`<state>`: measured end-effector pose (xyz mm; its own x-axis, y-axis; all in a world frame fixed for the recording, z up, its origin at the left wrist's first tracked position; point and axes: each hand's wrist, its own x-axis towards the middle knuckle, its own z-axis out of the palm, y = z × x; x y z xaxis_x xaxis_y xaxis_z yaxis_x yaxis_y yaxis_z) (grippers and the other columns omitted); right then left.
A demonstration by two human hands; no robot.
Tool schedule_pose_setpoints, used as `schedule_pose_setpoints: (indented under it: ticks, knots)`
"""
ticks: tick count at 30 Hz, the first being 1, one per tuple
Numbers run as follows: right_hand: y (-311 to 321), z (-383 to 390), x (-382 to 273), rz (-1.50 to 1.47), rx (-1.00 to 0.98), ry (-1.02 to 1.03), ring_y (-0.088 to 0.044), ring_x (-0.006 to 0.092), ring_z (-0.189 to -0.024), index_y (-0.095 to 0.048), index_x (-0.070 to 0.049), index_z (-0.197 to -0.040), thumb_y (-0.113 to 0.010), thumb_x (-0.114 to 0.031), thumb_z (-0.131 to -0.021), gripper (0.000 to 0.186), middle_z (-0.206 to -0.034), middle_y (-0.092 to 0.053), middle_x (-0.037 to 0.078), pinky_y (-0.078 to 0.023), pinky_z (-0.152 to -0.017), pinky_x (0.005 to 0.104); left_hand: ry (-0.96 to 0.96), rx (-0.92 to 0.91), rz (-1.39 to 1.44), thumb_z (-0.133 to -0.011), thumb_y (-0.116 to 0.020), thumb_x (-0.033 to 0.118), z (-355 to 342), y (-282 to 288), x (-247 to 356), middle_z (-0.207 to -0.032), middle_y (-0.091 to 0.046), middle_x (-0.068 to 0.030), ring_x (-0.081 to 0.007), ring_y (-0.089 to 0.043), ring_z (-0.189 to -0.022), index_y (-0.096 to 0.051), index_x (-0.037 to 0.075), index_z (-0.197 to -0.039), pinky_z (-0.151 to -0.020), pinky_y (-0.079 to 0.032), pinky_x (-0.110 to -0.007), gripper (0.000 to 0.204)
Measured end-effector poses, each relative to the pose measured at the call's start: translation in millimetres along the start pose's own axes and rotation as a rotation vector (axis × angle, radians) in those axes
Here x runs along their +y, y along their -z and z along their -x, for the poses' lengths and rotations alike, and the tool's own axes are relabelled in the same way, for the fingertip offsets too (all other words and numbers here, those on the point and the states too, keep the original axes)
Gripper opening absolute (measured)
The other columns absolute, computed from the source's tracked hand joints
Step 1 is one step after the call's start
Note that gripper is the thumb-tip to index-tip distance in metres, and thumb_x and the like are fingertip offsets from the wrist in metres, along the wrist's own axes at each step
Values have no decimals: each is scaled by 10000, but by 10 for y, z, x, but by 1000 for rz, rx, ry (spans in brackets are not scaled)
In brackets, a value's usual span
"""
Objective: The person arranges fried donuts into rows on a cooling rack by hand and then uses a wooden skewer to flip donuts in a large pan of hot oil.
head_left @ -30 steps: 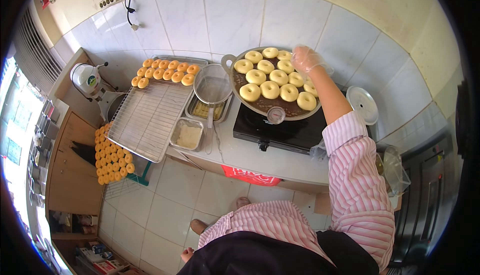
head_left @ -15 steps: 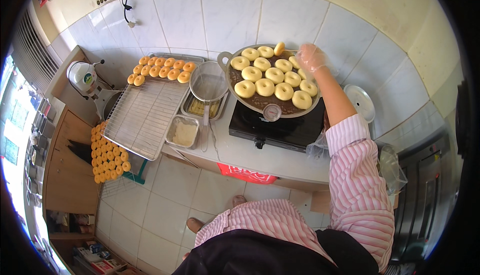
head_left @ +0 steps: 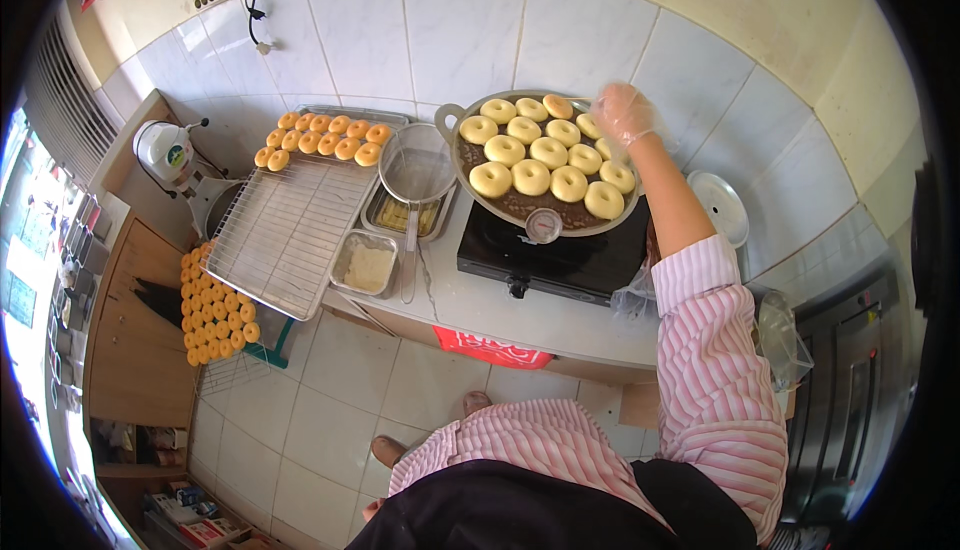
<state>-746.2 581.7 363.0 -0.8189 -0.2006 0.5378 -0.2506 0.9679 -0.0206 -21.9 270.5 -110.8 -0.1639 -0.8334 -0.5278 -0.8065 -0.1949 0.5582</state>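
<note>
Stick, one; browned doughnut in pan, one; racked doughnuts, fourteen.

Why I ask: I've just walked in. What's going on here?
A person's gloved right hand holds what looks like a thin stick at a browned doughnut along the far edge of a pan. The other doughnuts there show pale tops. Golden doughnuts lie at the far end of a wire rack to the left. The left hand barely shows.
</note>
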Motion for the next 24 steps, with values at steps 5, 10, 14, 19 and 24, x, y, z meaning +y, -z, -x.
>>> schedule_pose_setpoints:
  ticks: [5, 10, 14, 19, 24]
  knots:
    - [42, 45, -85, -55, -48, -19, -613, 346, -780, -637, -45, -725, -523, -226, -758, 216, -795, -634, 174, -501, -722, 427, 13, 13, -16, -789, -676, 163, 34, -8, -25, -668, -649, -159, -192, -599, -601, -647, -95, -817, -561, -482, -361, 261]
    - [55, 116, -119, -17, -70, -25, -609, 354, -777, -637, -51, -739, -527, -237, -757, 217, -806, -634, 176, -498, -715, 433, 10, 17, -25, -785, -678, 167, 25, -3, -24, -668, -648, -159, -195, -598, -598, -645, -95, -820, -561, -483, -365, 266]
    - [260, 80, -55, -5, -42, -70, -613, 359, -802, -646, -56, -748, -533, -237, -750, 213, -818, -639, 175, -502, -718, 430, 5, 23, -36, -782, -679, 170, 49, 32, -43, -668, -648, -159, -198, -597, -596, -643, -95, -823, -562, -484, -368, 270]
    - [609, 92, 55, 44, -106, -153, -625, 347, -873, -679, -60, -815, -531, -223, -760, 227, -905, -654, 179, -504, -765, 413, 8, 32, -46, -780, -681, 171, 57, 33, -21, -669, -647, -160, -201, -597, -595, -641, -94, -825, -562, -485, -370, 272]
    - [611, 240, 95, 90, -344, -211, -613, 346, -937, -679, -56, -889, -525, -224, -773, 255, -973, -643, 189, -492, -812, 418, 12, 46, -48, -779, -682, 169, 7, -39, 79, -671, -646, -161, -203, -598, -598, -638, -92, -825, -563, -486, -371, 268]
